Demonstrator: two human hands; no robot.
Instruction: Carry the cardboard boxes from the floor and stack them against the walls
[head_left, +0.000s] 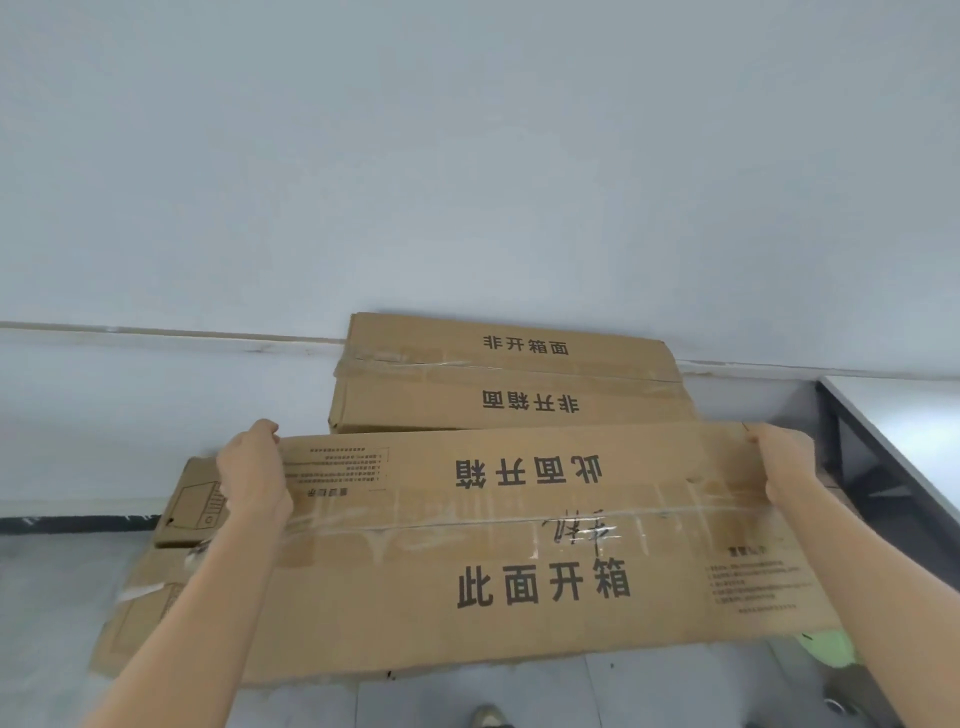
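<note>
Both grips are closed on the long cardboard box (519, 561). Our left hand (252, 467) wraps the far edge near the left end and our right hand (779, 460) wraps the far right corner, with the fingers curled over the edge and hidden.

The box spans the gap between our hands, printed face toward us, with the near edge low over the floor (57, 597). We can't tell whether it rests on the small box (192, 504) or the flattened carton (140, 613) at lower left.

Handling, our read:
- It's a long, flat, fairly stiff carton, awkward by length more than weight.
- Bare cardboard grips fine, but the wrinkled tape along the middle seam looks slick, so we keep off it.
- The near edge looks frayed and soft, so we don't load it.
- Holding wide at the ends suits it and controls twist. A mid-span hold risks folding at the seam.

The taped box (509, 379) stands against the wall (467, 156) just beyond our far edge. The desk (909, 415) sits close to our right end, so we watch that corner.
</note>
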